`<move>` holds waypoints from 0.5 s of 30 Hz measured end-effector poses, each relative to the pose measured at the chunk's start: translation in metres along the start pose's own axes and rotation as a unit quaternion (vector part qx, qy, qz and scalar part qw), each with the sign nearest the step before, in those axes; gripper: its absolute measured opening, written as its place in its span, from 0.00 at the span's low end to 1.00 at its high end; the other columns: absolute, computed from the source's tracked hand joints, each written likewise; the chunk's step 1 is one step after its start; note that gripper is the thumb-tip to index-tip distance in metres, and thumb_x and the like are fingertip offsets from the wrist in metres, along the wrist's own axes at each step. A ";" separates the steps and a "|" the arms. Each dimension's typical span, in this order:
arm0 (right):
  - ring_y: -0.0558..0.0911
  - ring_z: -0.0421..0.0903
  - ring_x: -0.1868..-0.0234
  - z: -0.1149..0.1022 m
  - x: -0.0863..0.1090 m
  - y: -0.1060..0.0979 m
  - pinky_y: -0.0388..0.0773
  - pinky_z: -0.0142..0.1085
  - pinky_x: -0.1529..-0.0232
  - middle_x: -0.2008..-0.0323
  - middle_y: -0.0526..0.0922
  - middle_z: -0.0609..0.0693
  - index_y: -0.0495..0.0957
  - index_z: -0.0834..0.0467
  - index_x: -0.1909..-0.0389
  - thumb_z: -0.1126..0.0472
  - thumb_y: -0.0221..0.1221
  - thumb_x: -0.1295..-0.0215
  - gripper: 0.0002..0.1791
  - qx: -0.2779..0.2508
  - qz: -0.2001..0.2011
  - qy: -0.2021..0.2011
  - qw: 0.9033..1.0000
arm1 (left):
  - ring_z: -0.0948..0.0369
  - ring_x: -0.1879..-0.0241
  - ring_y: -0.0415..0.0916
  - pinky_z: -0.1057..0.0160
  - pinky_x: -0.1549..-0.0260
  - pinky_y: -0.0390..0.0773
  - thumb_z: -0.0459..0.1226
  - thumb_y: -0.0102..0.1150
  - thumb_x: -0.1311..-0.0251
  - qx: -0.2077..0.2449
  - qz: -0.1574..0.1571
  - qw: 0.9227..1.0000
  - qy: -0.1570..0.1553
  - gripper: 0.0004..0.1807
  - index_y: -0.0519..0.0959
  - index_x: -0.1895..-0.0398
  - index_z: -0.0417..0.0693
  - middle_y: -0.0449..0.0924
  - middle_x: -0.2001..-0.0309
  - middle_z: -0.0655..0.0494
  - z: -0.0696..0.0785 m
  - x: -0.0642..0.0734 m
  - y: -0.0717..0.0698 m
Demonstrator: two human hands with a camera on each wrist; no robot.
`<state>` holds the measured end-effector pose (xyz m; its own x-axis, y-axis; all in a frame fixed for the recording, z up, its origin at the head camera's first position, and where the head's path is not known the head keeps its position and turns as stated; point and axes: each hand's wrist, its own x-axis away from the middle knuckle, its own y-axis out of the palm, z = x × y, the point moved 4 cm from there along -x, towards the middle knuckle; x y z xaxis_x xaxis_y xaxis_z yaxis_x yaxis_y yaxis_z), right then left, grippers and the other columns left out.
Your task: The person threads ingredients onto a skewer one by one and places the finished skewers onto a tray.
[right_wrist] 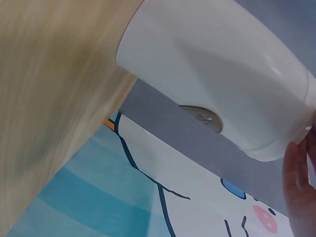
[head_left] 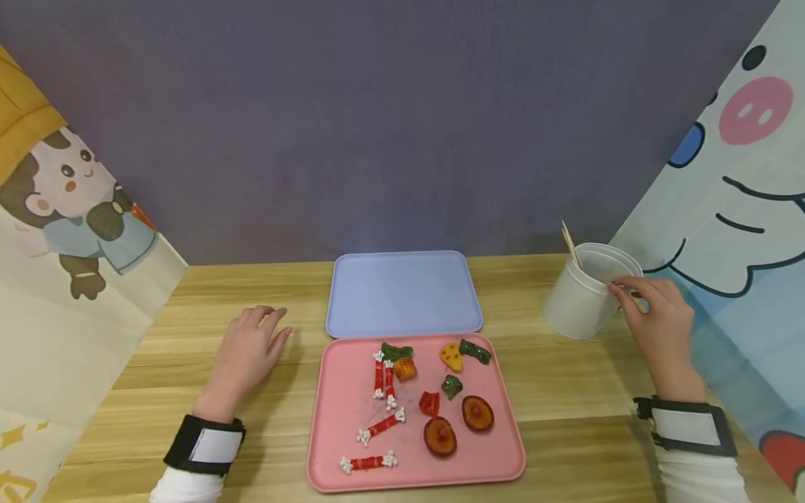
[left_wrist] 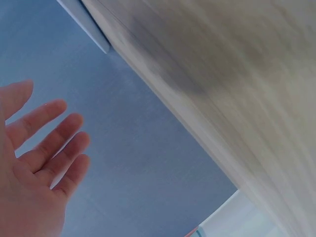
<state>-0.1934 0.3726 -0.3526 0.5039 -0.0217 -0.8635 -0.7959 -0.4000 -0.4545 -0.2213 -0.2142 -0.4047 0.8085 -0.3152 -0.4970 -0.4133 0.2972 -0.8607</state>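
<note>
My right hand (head_left: 657, 311) is at the near right rim of a white bucket (head_left: 575, 304), thumb and forefinger pinching the rim. In the right wrist view, the fingertips (right_wrist: 292, 153) meet the bucket's rim. Thin wooden sticks (head_left: 570, 244) lean out of the bucket's far left side. On the left, my left hand (head_left: 248, 349) hovers low over the table with fingers loosely spread, holding nothing. In the left wrist view its palm (left_wrist: 29, 197) shows bare.
Between the hands lies a pink tray (head_left: 339, 419) with toy food: brown mushrooms (head_left: 478, 413), red-and-white sticks (head_left: 382, 424), a yellow wedge (head_left: 451, 356), a red piece (head_left: 430, 403) and several green pieces (head_left: 451, 385). Behind it is a blue tray (head_left: 402, 293). A grey wall (head_left: 402, 140) stands beyond.
</note>
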 end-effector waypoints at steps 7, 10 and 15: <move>0.74 0.57 0.66 -0.002 -0.001 -0.002 0.66 0.46 0.69 0.72 0.81 0.63 0.81 0.66 0.68 0.70 0.65 0.51 0.07 0.000 0.000 0.003 1.000 | 0.43 0.54 0.69 0.41 0.59 0.71 0.43 0.54 0.40 0.002 -0.004 1.000 0.001 0.22 0.76 0.50 0.35 0.75 0.56 0.37 0.003 -0.001 0.001; 0.74 0.58 0.66 -0.004 -0.002 -0.003 0.67 0.47 0.69 0.71 0.81 0.63 0.81 0.67 0.68 0.70 0.64 0.49 0.07 -0.001 0.001 0.002 1.000 | 0.43 0.53 0.69 0.41 0.58 0.71 0.44 0.53 0.40 0.006 -0.007 1.000 0.000 0.22 0.76 0.50 0.35 0.75 0.55 0.37 0.004 -0.003 0.001; 0.75 0.59 0.66 -0.007 -0.005 -0.007 0.69 0.51 0.68 0.70 0.80 0.64 0.81 0.67 0.66 0.70 0.62 0.47 0.07 0.001 0.007 -0.001 1.000 | 0.43 0.51 0.68 0.41 0.57 0.71 0.45 0.53 0.39 0.015 0.001 1.000 0.002 0.22 0.76 0.50 0.36 0.75 0.53 0.38 0.008 -0.010 0.000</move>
<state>-0.1880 0.3686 -0.3436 0.4925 -0.0249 -0.8700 -0.8029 -0.3988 -0.4431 -0.2264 -0.2040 -0.3990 0.8063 -0.3180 -0.4987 -0.4015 0.3249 -0.8563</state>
